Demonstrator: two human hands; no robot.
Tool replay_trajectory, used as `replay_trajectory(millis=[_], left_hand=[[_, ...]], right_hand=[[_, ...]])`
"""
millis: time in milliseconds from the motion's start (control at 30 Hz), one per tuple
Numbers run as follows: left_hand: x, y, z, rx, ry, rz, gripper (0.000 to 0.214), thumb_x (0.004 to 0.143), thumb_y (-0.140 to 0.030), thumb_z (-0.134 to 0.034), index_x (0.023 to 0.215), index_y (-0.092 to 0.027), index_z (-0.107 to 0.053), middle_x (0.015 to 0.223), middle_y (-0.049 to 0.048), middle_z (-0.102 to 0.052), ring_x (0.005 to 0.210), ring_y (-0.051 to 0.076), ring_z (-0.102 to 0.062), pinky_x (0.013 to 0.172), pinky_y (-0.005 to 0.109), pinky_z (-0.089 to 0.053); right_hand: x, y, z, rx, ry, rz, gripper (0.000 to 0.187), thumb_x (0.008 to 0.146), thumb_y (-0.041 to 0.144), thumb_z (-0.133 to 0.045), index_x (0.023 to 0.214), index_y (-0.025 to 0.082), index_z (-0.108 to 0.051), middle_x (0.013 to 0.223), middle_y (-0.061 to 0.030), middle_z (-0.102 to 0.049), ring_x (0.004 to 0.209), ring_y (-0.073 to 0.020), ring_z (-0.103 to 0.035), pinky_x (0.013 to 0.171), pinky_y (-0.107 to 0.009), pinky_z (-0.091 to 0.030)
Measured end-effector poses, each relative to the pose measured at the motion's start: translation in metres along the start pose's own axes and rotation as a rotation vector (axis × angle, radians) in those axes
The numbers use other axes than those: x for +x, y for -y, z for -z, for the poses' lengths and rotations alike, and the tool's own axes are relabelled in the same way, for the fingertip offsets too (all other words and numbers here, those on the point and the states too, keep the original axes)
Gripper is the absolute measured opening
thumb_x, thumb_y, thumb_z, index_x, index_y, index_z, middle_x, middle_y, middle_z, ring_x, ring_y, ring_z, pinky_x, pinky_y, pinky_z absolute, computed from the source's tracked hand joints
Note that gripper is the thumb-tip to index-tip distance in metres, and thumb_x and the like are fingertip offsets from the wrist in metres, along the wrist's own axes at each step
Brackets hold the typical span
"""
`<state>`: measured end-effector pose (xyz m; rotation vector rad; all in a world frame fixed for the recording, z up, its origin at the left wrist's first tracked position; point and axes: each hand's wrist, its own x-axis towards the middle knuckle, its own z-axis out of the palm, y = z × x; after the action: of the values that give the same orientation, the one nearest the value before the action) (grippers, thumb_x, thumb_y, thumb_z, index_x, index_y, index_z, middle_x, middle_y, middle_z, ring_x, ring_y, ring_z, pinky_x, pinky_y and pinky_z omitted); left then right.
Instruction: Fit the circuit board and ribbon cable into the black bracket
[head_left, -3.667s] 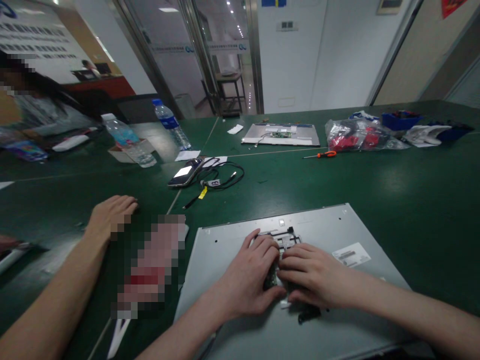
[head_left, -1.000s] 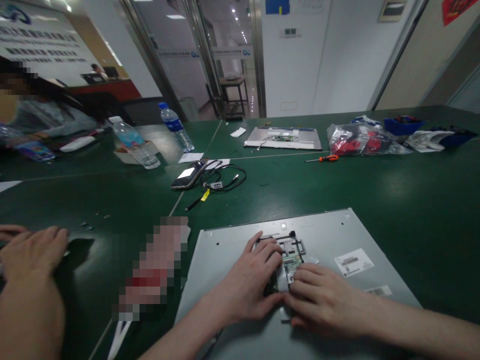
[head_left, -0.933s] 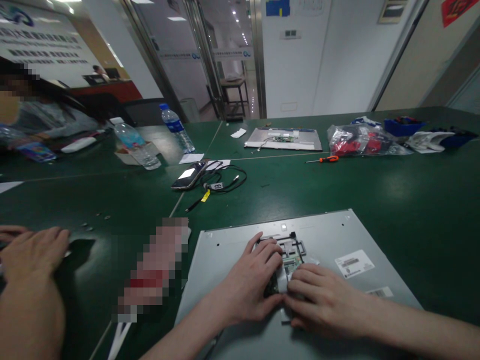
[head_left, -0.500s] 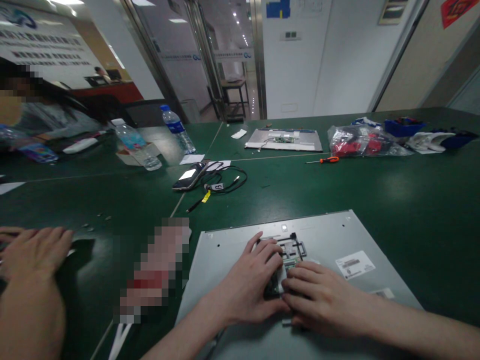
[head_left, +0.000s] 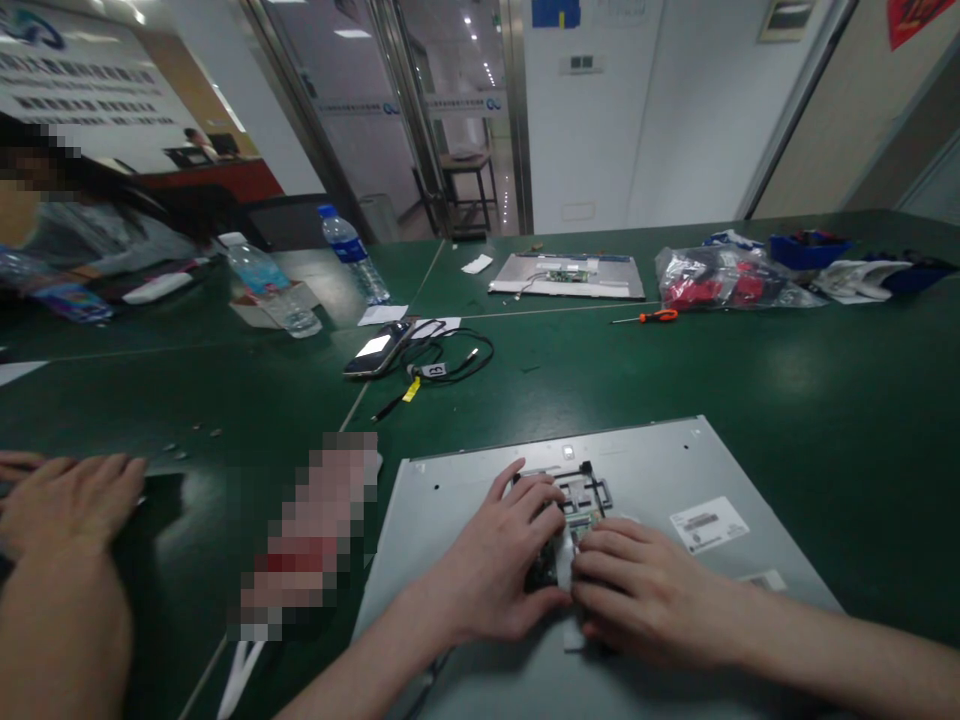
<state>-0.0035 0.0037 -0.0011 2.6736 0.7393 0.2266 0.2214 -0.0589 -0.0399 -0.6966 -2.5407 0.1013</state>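
A large silver panel [head_left: 637,460], like the back of a flat screen, lies in front of me on the green table. Near its middle is a circuit board [head_left: 583,520], partly covered by my hands. My left hand [head_left: 506,560] rests over the board's left side, fingers spread and curved, thumb apart. Closed together, the fingers of my right hand [head_left: 645,590] press at the board's right side; what they hold is hidden. A pale strip [head_left: 574,635] shows below the fingertips, between both hands. White labels [head_left: 709,525] are stuck on the panel's right.
Left of the panel lies a blurred-out object [head_left: 322,520] with white cords. Another person's hand [head_left: 71,500] is at far left. Beyond are a phone [head_left: 379,348], black cable [head_left: 450,375], bottles [head_left: 352,255], an orange screwdriver [head_left: 656,316], a smaller panel [head_left: 566,280] and plastic bag [head_left: 727,280].
My right hand has shifted slightly right, and more of the pale strip between my hands shows. My left hand stays nearly in place.
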Motion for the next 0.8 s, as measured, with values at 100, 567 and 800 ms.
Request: replay_trajectory(millis=[100,567,800], left_hand=[[0.0001,-0.0001,-0.0002,0.014,0.0,0.001,0.046,0.074,-0.043,-0.082,0.108,-0.022,-0.058,0.132,0.009,-0.058,0.132,0.031,-0.048,0.128,0.054,-0.01],[0.0029,0.0015,-0.0018,0.009,-0.013,-0.01,0.053,0.078,-0.061,-0.077,0.107,-0.021,-0.059,0.129,0.0097,-0.06,0.131,0.031,-0.05,0.127,0.055,-0.014],[0.0014,0.0009,0.0009,0.017,-0.023,-0.034,0.028,0.085,-0.033,-0.069,0.109,-0.023,-0.06,0.128,0.0075,-0.061,0.129,0.029,-0.052,0.126,0.055,-0.016]], right_hand=[[-0.0017,0.0009,-0.0012,-0.01,-0.016,0.022,0.013,0.1,0.024,-0.057,0.102,0.016,-0.067,0.087,-0.0051,-0.066,0.084,-0.0202,-0.055,0.083,-0.036,-0.045],[-0.0048,-0.0048,-0.0042,-0.056,0.056,0.012,0.026,0.102,0.04,-0.06,0.095,0.017,-0.071,0.09,-0.0065,-0.064,0.089,-0.0221,-0.054,0.084,-0.038,-0.047],[-0.008,-0.0051,-0.0063,-0.084,0.04,0.015,0.029,0.101,0.042,-0.063,0.105,0.014,-0.071,0.087,-0.0055,-0.064,0.087,-0.022,-0.054,0.084,-0.038,-0.044]])
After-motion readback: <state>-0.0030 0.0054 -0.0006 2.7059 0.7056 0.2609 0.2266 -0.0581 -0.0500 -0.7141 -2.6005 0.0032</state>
